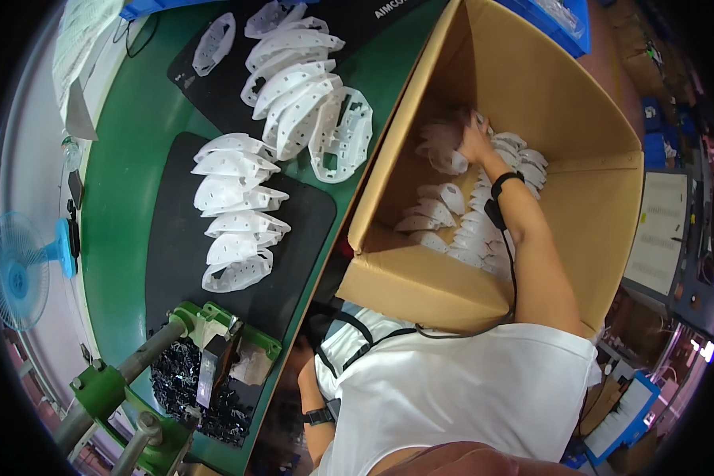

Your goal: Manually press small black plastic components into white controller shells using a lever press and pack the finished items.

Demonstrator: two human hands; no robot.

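Note:
My right hand [474, 141] reaches deep into a large open cardboard box [563, 194]. Its fingers curl at the edge of some white plastic shells [443, 147], which look slightly blurred against the hand. More white shells [472, 234] stand nested in rows on the box floor, beside and below my wrist. My left hand [301, 355] hangs low by the table edge, close to my body. It is in shadow and its fingers are hidden, so what it holds, if anything, does not show.
On the green table [119, 170], black mats carry two rows of white shells [238, 186]. A green hand press [190, 317] stands at the near left beside a heap of small black parts [178, 373]. A blue fan [24, 270] is at the far left. A thin cord runs from my right wrist.

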